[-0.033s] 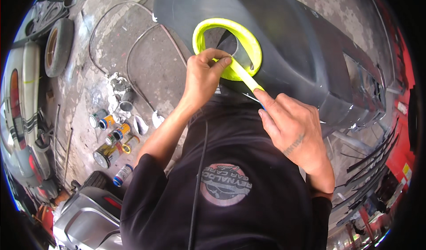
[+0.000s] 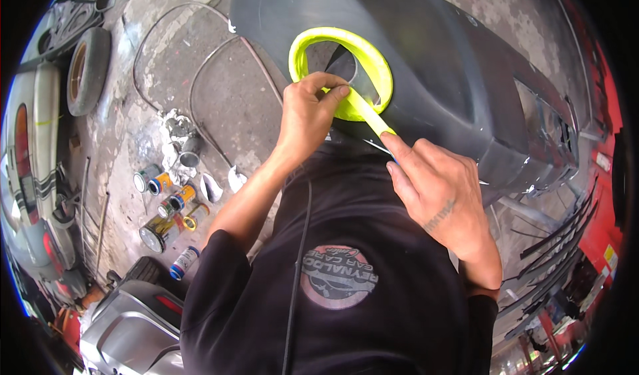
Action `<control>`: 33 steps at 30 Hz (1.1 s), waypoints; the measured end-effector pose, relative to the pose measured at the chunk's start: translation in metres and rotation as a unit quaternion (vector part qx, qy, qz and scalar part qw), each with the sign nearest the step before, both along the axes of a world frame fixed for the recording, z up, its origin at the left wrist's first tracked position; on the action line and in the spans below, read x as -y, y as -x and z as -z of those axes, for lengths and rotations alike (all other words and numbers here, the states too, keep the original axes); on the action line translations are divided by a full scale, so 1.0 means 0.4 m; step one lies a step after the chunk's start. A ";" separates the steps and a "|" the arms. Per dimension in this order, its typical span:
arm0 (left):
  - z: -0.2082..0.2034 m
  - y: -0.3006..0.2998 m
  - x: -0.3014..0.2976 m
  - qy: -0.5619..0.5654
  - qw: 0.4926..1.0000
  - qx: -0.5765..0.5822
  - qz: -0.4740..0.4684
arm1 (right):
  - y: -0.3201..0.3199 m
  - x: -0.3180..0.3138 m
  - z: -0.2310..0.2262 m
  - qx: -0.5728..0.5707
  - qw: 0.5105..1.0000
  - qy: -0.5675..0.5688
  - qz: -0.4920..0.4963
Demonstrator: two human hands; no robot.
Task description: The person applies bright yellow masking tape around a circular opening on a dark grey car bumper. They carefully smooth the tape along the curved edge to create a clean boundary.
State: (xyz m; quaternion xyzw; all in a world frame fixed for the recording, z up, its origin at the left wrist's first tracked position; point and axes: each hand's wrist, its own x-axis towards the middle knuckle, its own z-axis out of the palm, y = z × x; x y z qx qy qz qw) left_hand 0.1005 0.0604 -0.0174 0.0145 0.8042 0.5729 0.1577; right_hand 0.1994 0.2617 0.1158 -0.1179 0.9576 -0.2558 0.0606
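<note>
A dark grey car bumper (image 2: 432, 55) lies across the far side, with an oval opening in it. Bright yellow masking tape (image 2: 377, 68) lines the rim of that opening. At the near edge of the opening my left hand (image 2: 307, 112) pinches a strip of yellow masking tape (image 2: 367, 112) between thumb and fingers. The strip runs taut down to the right, where my right hand (image 2: 439, 192) grips its other end with the index finger along it. A bit of blue shows under the right fingers; most of what lies in that palm is hidden.
Several paint cans (image 2: 158, 233) and crumpled paper (image 2: 174, 145) sit on the concrete floor at left. A hose (image 2: 191, 95) loops beyond them. A tyre (image 2: 88, 72) and other bumpers (image 2: 46, 128) line the far left. A silver car part (image 2: 133, 328) is at lower left.
My left hand has shifted very slightly to the right with the tape strip. Everything else looks the same.
</note>
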 end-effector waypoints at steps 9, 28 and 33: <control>0.021 0.035 -0.042 0.130 0.980 -0.147 0.018 | 0.041 0.026 0.030 -0.024 0.999 -0.010 0.018; 0.026 0.037 -0.056 0.187 0.971 -0.146 0.023 | 0.062 0.033 0.036 -0.021 0.999 -0.027 0.034; 0.027 0.040 -0.049 0.186 0.973 -0.135 0.023 | 0.059 0.039 0.035 -0.029 0.998 -0.036 0.037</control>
